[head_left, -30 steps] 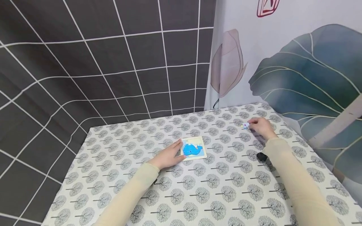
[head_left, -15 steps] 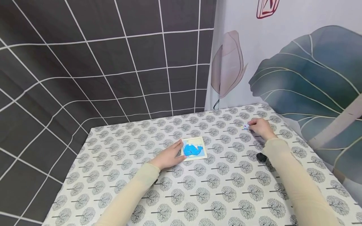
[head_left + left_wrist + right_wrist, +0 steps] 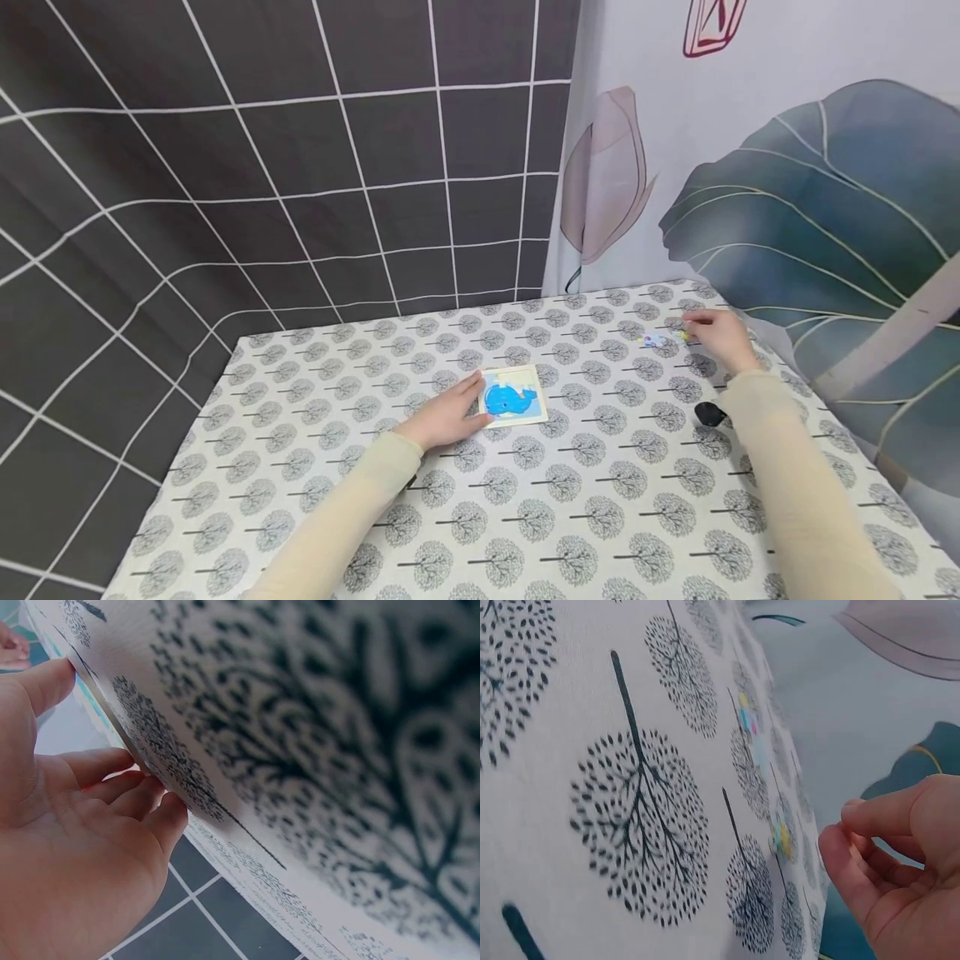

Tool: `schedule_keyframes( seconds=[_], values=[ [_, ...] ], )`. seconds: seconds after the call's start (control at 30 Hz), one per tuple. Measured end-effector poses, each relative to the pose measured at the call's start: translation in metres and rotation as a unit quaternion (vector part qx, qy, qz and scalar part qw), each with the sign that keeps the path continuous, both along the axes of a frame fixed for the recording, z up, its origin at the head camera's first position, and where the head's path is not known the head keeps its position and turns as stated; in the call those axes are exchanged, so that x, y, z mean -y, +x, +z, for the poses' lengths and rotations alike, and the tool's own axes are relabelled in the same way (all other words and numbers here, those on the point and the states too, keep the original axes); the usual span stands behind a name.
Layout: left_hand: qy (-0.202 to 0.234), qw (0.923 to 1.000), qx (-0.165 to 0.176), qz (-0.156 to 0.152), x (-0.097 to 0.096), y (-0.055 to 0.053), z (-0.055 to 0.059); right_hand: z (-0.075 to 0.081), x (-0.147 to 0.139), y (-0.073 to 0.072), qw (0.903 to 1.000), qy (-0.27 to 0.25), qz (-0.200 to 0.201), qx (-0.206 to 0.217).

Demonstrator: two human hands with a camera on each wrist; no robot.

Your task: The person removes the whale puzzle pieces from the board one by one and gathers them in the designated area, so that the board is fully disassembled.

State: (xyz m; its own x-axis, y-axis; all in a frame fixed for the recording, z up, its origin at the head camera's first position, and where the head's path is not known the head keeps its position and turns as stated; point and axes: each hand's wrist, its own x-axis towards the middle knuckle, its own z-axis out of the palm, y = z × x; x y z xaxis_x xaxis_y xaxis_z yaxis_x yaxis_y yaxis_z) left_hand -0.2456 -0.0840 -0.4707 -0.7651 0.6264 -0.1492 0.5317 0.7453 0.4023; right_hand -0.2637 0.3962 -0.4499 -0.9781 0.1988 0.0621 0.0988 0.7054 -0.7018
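One yellow-and-blue piece [image 3: 684,335] lay just beside right hand [image 3: 722,337], fingers loosely curled, nothing visibly gripped; edge pinch was advisable. Left hand [image 3: 444,414], fingers relaxed, touched whale puzzle [image 3: 512,400] on cloth [image 3: 592,587]; steady contact suited.

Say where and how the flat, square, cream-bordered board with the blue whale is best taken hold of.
Probably pinch it by the right edge, coming from the right. The square board lies flat on the white tree-print cloth, so its thin rim suits a pinch; that edge is uncovered, while the left hand touches the left edge.
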Motion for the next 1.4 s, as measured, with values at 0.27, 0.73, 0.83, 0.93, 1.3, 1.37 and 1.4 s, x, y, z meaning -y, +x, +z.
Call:
schedule_keyframes(
  seconds=[0.27, 0.73, 0.83, 0.93, 1.3, 1.37, 1.4],
  values=[
    [-0.001, 1.0, -0.001, 0.002, 0.001, 0.0, 0.001, 0.002, 0.01, 0.004, 0.9996, -0.007, 0.022, 0.018],
    [-0.011, 0.9999, -0.003, 0.002, -0.001, 0.0, 0.002, -0.009, 0.076, -0.007, 0.99, -0.064, 0.116, 0.047],
    [-0.011, 0.9999, -0.003, 0.005, 0.0, 0.0, 0.002, -0.011, 0.094, -0.01, 0.9886, -0.057, 0.132, 0.046],
    [-0.01, 0.9999, -0.002, 0.003, 0.0, -0.001, 0.002, -0.012, 0.112, -0.009, 0.9845, -0.086, 0.14, 0.06],
    [-0.008, 0.9998, -0.005, 0.015, -0.001, -0.001, 0.002, -0.018, 0.165, -0.012, 0.9784, -0.078, 0.182, 0.059],
    [-0.011, 0.9997, -0.005, 0.019, 0.0, -0.001, 0.002, -0.018, 0.174, -0.011, 0.9745, -0.097, 0.191, 0.068],
    [-0.012, 0.9997, -0.005, 0.019, 0.0, -0.001, 0.003, -0.019, 0.179, -0.011, 0.9711, -0.111, 0.198, 0.073]
  ],
)
